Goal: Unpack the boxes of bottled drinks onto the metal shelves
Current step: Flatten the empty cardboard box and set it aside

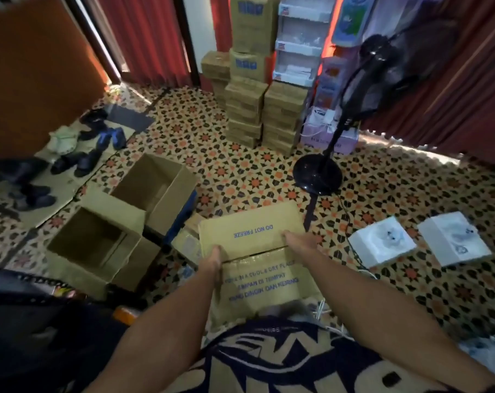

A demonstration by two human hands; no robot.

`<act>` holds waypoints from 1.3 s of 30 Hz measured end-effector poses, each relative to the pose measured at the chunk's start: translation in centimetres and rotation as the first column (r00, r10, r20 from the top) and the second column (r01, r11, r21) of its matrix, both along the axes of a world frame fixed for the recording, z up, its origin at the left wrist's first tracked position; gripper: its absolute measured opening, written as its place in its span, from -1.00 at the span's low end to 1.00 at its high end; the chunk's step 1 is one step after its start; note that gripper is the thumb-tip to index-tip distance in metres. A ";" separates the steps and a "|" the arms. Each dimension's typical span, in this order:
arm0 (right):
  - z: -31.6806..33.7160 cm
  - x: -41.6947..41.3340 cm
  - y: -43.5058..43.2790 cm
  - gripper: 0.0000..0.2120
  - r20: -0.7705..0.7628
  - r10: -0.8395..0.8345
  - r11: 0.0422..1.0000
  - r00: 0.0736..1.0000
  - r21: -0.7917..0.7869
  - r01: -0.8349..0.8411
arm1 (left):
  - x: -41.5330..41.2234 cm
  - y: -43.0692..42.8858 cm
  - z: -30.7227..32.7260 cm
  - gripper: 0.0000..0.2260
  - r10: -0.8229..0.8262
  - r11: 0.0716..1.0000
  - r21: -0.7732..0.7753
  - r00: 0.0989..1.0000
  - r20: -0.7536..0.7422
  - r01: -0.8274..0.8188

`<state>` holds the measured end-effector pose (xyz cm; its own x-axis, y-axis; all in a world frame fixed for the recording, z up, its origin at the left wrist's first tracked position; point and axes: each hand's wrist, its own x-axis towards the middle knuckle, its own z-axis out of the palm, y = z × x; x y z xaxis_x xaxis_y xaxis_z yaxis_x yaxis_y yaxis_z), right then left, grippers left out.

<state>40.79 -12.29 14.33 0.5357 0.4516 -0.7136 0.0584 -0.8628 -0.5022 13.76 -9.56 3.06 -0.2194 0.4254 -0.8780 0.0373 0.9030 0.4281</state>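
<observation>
A patterned floor of orange stars and dark geometric shapes fills most of the view, with long red curtains hanging along the far wall. Against that wall rises a tall stack of closed brown cardboard cartons, several of them printed in blue. Just to the right of the stack stands a black pedestal fan with a round base.

Nearer, on the left, two open brown cardboard boxes sit side by side with their flaps up: a far open box and a near open box.

The closed brown cardboard box printed "DO NOT FREEZE" in blue sits on the floor directly in front of the person, just right of the open boxes. Its top flaps meet at a taped seam.

To its right, well apart from it, lie two small white square boxes, and a scatter of dark shoes rests on the far left.

The right hand lies on the box top near the seam, its fingers seemingly stretched flat and holding nothing. The left hand is at the box's left edge by the seam. It is blurred, so I cannot tell whether its fingers grip the edge.
</observation>
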 end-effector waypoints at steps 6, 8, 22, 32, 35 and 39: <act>1.5 -1.5 12.6 -0.02 0.000 0.331 0.943 0.944 0.025 -0.331 | 0.0 4.0 5.9 -0.15 0.346 0.937 0.051 0.938 -0.009 -0.346; -0.2 -2.2 17.1 0.05 -0.018 0.425 0.905 0.905 -0.001 -0.426 | -1.4 5.6 3.9 -0.18 0.431 0.898 0.104 0.902 -0.017 -0.427; -10.2 -19.8 32.9 0.16 0.023 0.848 0.530 0.530 -0.033 -0.847 | -7.5 7.9 14.2 -0.64 0.895 0.445 0.085 0.444 -0.033 -0.891; -1.5 -34.5 33.2 -0.21 0.042 0.994 -0.092 -0.098 -0.138 -0.986 | -9.6 6.8 7.2 -0.36 0.978 -0.110 0.000 -0.108 -0.178 -0.994; -1.5 -38.1 34.8 -0.15 0.045 0.951 -0.297 -0.307 -0.148 -0.943 | -7.9 9.0 7.7 -0.35 0.931 -0.308 0.013 -0.304 -0.203 -0.951; -3.4 -41.4 37.0 -0.04 -0.048 0.805 -0.591 -0.591 -0.146 -0.793 | -5.4 12.8 12.8 -0.41 0.820 -0.548 0.008 -0.539 -0.192 -0.836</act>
